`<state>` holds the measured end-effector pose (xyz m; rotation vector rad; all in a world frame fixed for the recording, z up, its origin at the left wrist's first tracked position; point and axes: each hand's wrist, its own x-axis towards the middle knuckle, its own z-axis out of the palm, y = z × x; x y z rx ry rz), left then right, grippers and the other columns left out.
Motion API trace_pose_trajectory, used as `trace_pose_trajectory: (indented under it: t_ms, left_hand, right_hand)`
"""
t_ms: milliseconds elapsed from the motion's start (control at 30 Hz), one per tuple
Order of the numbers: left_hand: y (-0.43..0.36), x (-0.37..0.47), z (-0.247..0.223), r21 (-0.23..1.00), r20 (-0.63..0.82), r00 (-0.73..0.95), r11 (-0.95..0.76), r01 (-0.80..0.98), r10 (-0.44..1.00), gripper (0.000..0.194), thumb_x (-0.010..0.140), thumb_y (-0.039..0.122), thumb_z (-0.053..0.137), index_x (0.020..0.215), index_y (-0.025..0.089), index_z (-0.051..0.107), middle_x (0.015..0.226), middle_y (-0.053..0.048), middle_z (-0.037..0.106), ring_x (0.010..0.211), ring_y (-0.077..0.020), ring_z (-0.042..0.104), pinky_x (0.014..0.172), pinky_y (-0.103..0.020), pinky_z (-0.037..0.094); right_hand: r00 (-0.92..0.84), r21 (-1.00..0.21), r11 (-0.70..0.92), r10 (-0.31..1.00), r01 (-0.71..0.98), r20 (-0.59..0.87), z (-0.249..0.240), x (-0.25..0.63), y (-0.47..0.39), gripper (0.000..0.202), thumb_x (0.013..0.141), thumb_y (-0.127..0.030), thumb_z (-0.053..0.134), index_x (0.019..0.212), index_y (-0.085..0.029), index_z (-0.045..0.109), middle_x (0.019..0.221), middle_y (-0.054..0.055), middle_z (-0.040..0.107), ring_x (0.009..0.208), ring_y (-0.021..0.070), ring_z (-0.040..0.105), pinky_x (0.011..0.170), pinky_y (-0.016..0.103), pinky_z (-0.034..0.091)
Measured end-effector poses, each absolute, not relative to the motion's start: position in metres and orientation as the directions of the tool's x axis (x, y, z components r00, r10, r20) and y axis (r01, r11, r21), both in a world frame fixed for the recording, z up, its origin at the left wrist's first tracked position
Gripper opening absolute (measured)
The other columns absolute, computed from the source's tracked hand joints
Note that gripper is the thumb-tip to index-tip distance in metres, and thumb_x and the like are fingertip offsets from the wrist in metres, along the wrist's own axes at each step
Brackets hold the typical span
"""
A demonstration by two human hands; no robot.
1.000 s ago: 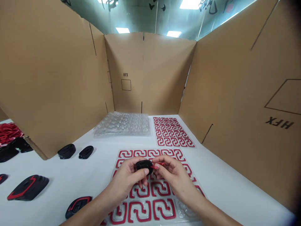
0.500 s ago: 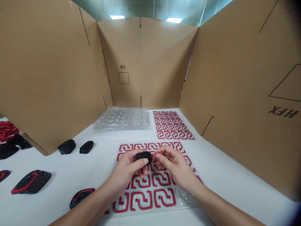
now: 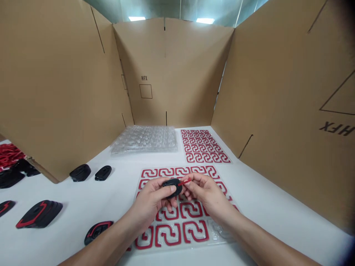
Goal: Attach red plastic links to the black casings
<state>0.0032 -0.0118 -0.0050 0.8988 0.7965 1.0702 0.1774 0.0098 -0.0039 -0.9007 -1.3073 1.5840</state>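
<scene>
Between the thumb and fingers of my left hand is a small black plastic shell, tilted up over the near tray. My right hand pinches a thin red strip, whose left end meets the shell's right edge; whether it sits in the shell I cannot tell. Beneath both hands lies a clear plastic tray holding rows of curved red strips. One pocket at its near right corner has no red strip in it.
At left are black shells with red trim, another one by my left forearm, and plain black shells. Behind stand stacked clear trays and a second tray of red strips. Cardboard walls enclose the table.
The shell has turned slightly in my left hand, and more of the red strip now shows above my right fingertips. Both hands keep nearly the same place.
</scene>
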Motion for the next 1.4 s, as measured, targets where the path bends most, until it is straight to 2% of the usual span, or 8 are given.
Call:
trace_pose_trajectory:
  t_ms: [233, 467, 700, 833, 933, 1167, 1300, 1400]
  left_hand:
    - [-0.011, 0.002, -0.005, 0.910, -0.134, 0.216, 0.207, -0.360, 0.967, 0.022, 0.069, 0.026, 0.076, 0.085, 0.012, 0.070, 0.075, -0.005, 0.069, 0.052, -0.0101, 0.059, 0.045, -0.019, 0.044]
    - [-0.011, 0.003, -0.005, 0.893, -0.149, 0.228, 0.230, -0.386, 0.962, 0.023, 0.070, 0.027, 0.077, 0.084, 0.012, 0.068, 0.074, -0.004, 0.069, 0.050, -0.0090, 0.056, 0.046, -0.019, 0.043]
    - [-0.012, 0.003, -0.005, 0.884, -0.124, 0.262, 0.227, -0.410, 0.957, 0.019, 0.074, 0.025, 0.073, 0.086, 0.012, 0.070, 0.079, -0.005, 0.069, 0.047, -0.0068, 0.053, 0.045, -0.019, 0.041]
    - [-0.010, 0.004, -0.009, 0.913, -0.114, 0.216, 0.188, -0.363, 0.970, 0.017, 0.075, 0.026, 0.071, 0.086, 0.013, 0.069, 0.073, -0.001, 0.065, 0.044, -0.0060, 0.052, 0.044, -0.018, 0.039]
    - [-0.010, 0.004, -0.010, 0.928, -0.105, 0.198, 0.167, -0.333, 0.975, 0.016, 0.075, 0.027, 0.071, 0.085, 0.014, 0.069, 0.069, 0.002, 0.062, 0.044, -0.0060, 0.052, 0.044, -0.018, 0.040]
    - [-0.009, 0.002, -0.005, 0.905, -0.161, 0.201, 0.226, -0.359, 0.966, 0.040, 0.075, 0.027, 0.071, 0.113, 0.018, 0.065, 0.075, 0.000, 0.067, 0.040, -0.0057, 0.051, 0.042, -0.019, 0.039]
    - [-0.011, 0.000, -0.008, 0.912, -0.136, 0.274, 0.229, -0.340, 0.952, 0.042, 0.077, 0.031, 0.071, 0.117, 0.019, 0.064, 0.076, 0.000, 0.066, 0.046, -0.0090, 0.055, 0.046, -0.022, 0.043]
    - [-0.014, 0.003, -0.008, 0.950, -0.050, 0.345, 0.152, -0.275, 0.937, 0.046, 0.072, 0.026, 0.078, 0.115, 0.018, 0.065, 0.083, -0.003, 0.069, 0.061, -0.0119, 0.061, 0.056, -0.022, 0.047]
  right_hand:
    - [-0.243, -0.979, 0.200, 0.952, 0.027, 0.188, -0.001, 0.180, 0.005, 0.017, 0.084, -0.035, 0.066, 0.087, -0.019, 0.065, 0.076, 0.000, 0.066, 0.067, 0.0136, 0.059, 0.062, 0.025, 0.048]
    - [-0.249, -0.931, 0.300, 0.937, 0.208, 0.246, -0.004, 0.184, 0.006, 0.020, 0.089, -0.038, 0.059, 0.083, -0.020, 0.065, 0.079, 0.002, 0.066, 0.074, 0.0177, 0.061, 0.068, 0.028, 0.048]
    - [-0.344, -0.996, 0.087, 0.934, -0.037, 0.094, 0.001, 0.182, 0.008, 0.025, 0.082, -0.043, 0.068, 0.078, -0.019, 0.060, 0.066, -0.002, 0.060, 0.060, 0.0138, 0.054, 0.059, 0.026, 0.045]
    - [-0.247, -0.929, 0.297, 0.939, 0.222, 0.241, -0.005, 0.185, 0.009, 0.019, 0.088, -0.037, 0.061, 0.080, -0.020, 0.061, 0.071, -0.001, 0.061, 0.066, 0.0152, 0.055, 0.062, 0.026, 0.043]
    - [-0.217, -0.886, 0.341, 0.934, 0.314, 0.282, -0.008, 0.187, 0.009, 0.016, 0.090, -0.034, 0.060, 0.081, -0.021, 0.062, 0.073, 0.000, 0.063, 0.067, 0.0160, 0.056, 0.064, 0.027, 0.043]
    - [-0.272, -0.985, 0.152, 0.947, -0.084, 0.170, 0.000, 0.180, 0.005, 0.026, 0.082, -0.040, 0.070, 0.079, -0.020, 0.055, 0.069, -0.001, 0.065, 0.063, 0.0141, 0.060, 0.063, 0.027, 0.049]
    - [-0.253, -0.989, 0.071, 0.962, -0.131, 0.103, 0.003, 0.179, 0.004, 0.034, 0.075, -0.045, 0.077, 0.077, -0.020, 0.053, 0.061, -0.003, 0.063, 0.056, 0.0124, 0.059, 0.056, 0.024, 0.049]
    - [-0.230, -0.992, 0.068, 0.969, -0.110, 0.092, 0.003, 0.179, 0.005, 0.035, 0.073, -0.047, 0.077, 0.079, -0.019, 0.056, 0.059, -0.004, 0.062, 0.054, 0.0115, 0.057, 0.051, 0.022, 0.048]
